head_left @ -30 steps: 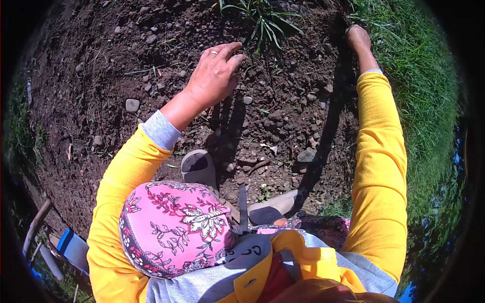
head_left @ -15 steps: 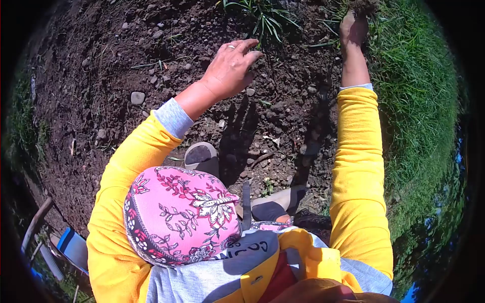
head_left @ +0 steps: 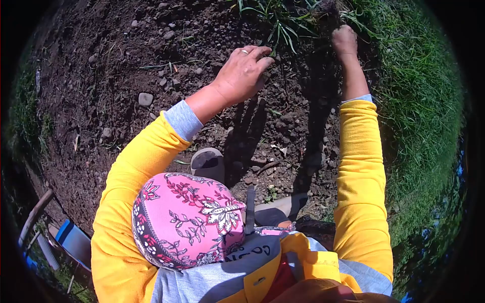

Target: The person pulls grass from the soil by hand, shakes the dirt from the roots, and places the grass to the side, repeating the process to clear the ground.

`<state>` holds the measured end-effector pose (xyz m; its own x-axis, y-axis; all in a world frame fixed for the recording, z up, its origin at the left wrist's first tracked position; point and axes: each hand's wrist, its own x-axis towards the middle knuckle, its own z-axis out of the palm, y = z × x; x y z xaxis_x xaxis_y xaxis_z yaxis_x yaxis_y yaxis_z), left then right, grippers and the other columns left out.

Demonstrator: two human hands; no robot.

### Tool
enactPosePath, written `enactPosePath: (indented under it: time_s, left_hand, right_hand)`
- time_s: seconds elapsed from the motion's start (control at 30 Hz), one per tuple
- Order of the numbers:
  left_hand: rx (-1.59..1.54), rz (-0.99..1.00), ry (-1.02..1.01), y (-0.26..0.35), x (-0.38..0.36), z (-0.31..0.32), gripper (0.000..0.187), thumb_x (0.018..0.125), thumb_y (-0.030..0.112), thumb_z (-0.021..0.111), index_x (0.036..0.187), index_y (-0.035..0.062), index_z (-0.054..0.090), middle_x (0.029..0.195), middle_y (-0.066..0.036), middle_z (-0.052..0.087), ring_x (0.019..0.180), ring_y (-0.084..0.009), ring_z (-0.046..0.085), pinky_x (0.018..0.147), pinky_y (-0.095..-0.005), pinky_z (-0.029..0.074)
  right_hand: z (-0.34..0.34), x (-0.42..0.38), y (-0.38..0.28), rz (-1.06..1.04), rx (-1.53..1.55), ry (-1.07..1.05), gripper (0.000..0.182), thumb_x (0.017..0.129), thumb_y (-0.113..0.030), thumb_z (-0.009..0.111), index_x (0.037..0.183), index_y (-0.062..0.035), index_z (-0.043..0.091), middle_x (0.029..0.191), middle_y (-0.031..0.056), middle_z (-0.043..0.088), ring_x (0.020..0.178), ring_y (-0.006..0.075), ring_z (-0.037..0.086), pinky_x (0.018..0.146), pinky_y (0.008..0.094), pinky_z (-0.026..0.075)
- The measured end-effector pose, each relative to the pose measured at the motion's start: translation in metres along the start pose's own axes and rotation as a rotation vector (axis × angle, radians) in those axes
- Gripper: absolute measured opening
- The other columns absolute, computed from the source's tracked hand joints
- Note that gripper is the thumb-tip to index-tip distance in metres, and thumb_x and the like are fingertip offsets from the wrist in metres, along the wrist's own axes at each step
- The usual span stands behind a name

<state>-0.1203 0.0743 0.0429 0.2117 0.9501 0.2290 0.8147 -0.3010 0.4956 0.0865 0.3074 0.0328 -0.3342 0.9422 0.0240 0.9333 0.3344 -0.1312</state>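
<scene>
The left hand [head_left: 241,73], fingers loosely bent and parted, is beside a long-bladed green grass tuft [head_left: 283,28]. The right hand [head_left: 345,43] is fisted, seemingly around the soil-caked, leafy clump [head_left: 328,7] just beyond; it should be light, limp and crumbly, best gripped at the leaf bases.

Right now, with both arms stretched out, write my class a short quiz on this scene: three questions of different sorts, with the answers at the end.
1. Which hand wears the ring?

2. Choose one. What lies on the bare soil to the left of the left hand?
a) a coil of rope
b) a pale stone
c) a hammer

3. True or false: the right hand is spread flat with its palm up.

Key
1. The left hand.
2. b, a pale stone.
3. False; its fingers are curled closed.
</scene>
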Motion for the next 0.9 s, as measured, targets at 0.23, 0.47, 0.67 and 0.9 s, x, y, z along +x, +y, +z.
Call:
enactPosePath:
  time_s: [0.23, 0.47, 0.67, 0.9]
  left_hand:
    - [0.268, 0.352, -0.155, -0.014, 0.034, 0.024, 0.029, 0.074, 0.014, 0.050, 0.102, 0.0057, 0.052, 0.114, -0.006, 0.045, 0.103, -0.0196, 0.043, 0.084, -0.0305, 0.035]
    - [0.737, 0.416, -0.134, -0.044, 0.087, 0.039, 0.031, 0.077, 0.018, 0.042, 0.100, 0.0001, 0.054, 0.115, -0.013, 0.045, 0.108, -0.0246, 0.040, 0.093, -0.0385, 0.029]
    - [0.936, 0.367, -0.114, -0.057, 0.101, 0.044, 0.037, 0.078, 0.018, 0.041, 0.108, -0.0013, 0.048, 0.114, -0.014, 0.044, 0.109, -0.0266, 0.040, 0.093, -0.0396, 0.030]
    - [0.861, 0.488, 0.097, -0.078, 0.126, 0.024, 0.045, 0.073, 0.021, 0.045, 0.112, 0.0005, 0.041, 0.115, -0.013, 0.043, 0.106, -0.0290, 0.040, 0.093, -0.0436, 0.027]
  right_hand:
    - [0.018, -0.039, 0.011, -0.014, -0.048, 0.077, 0.020, 0.071, -0.016, 0.047, 0.074, 0.0020, 0.055, 0.080, 0.0224, 0.056, 0.073, 0.0385, 0.053, 0.066, 0.0438, 0.043]
    - [0.042, -0.070, 0.033, 0.052, 0.203, 0.181, 0.024, 0.073, -0.020, 0.045, 0.068, 0.0017, 0.054, 0.072, 0.0247, 0.054, 0.073, 0.0411, 0.051, 0.065, 0.0460, 0.041]
    - [0.054, -0.085, 0.035, 0.092, 0.236, 0.166, 0.027, 0.075, -0.022, 0.046, 0.068, 0.0019, 0.055, 0.072, 0.0236, 0.055, 0.071, 0.0399, 0.052, 0.063, 0.0453, 0.041]
    - [0.051, -0.085, 0.024, 0.102, 0.198, 0.197, 0.022, 0.073, -0.019, 0.044, 0.067, -0.0011, 0.056, 0.072, 0.0208, 0.056, 0.070, 0.0381, 0.052, 0.064, 0.0438, 0.041]
